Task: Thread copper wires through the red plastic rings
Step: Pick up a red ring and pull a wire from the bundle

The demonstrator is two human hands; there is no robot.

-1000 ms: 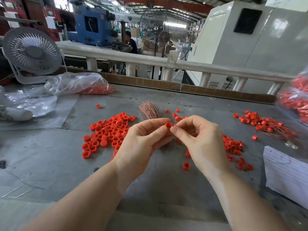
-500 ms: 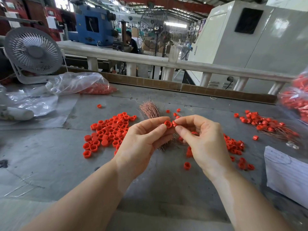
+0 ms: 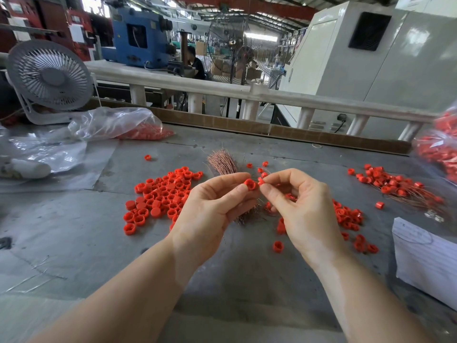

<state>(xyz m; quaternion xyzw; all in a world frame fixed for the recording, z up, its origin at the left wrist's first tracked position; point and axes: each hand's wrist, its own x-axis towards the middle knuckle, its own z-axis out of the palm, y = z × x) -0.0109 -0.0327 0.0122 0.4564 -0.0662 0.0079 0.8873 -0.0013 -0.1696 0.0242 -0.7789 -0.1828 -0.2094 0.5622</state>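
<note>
Left hand (image 3: pixel 210 209) pinching a red ring (image 3: pixel 249 184) above the table (image 3: pixel 74 233), right hand (image 3: pixel 304 206) pinching a smaller ring (image 3: pixel 261 180) just beside it. Copper wire too thin to see between them; wire bundle (image 3: pixel 222 162) just beyond. Probably light, slippery rings and springy wire, best pinched by rim and near tip.

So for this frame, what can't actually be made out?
- Head view: whether a copper wire passes through the red ring pinched by the left hand; too thin to see.
- What the right hand pinches at its small red ring; fingers cover it.
- Bag of rings: blurred, cut by the right edge.
- Writing on the paper: illegible.
</note>
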